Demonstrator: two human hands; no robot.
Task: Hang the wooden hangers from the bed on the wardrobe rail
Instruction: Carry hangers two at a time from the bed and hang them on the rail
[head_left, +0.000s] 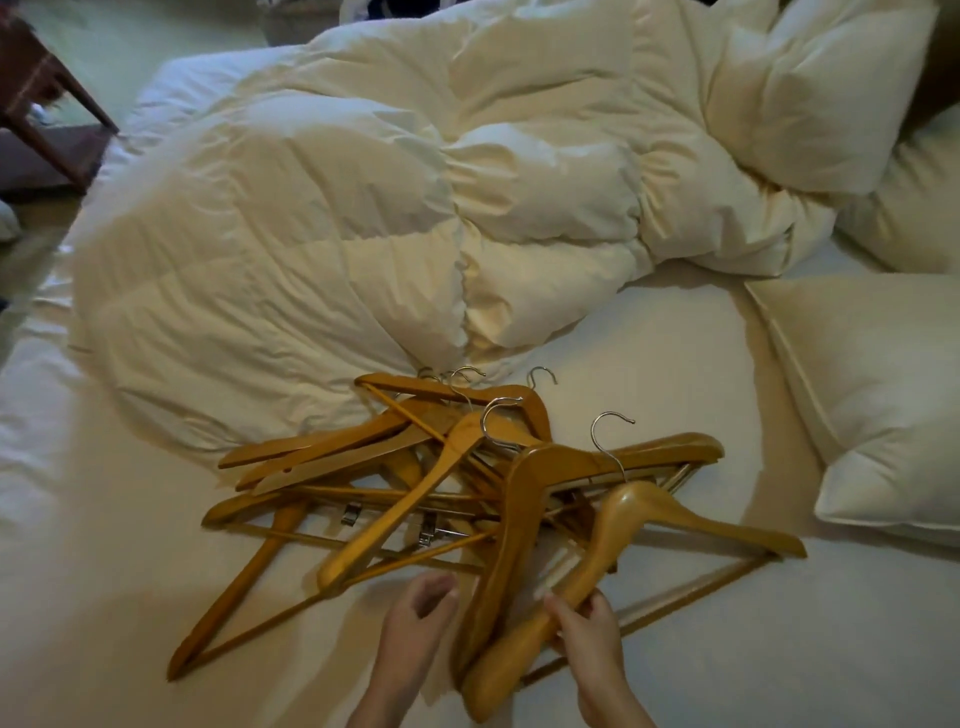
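A tangled pile of several wooden hangers (415, 483) with metal hooks lies on the white bed sheet (675, 364), near the front. My right hand (584, 631) grips the lower arm of the nearest hanger (628, 525), which lies at the pile's right side with its hook pointing away from me. My left hand (415, 618) hovers just left of it, fingers loosely curled around nothing, close to a neighbouring hanger's arm. The wardrobe rail is out of view.
A rumpled white duvet (363, 208) covers the bed beyond the pile. Pillows (883, 395) lie at the right. A dark wooden piece of furniture (47, 119) stands beside the bed at the far left.
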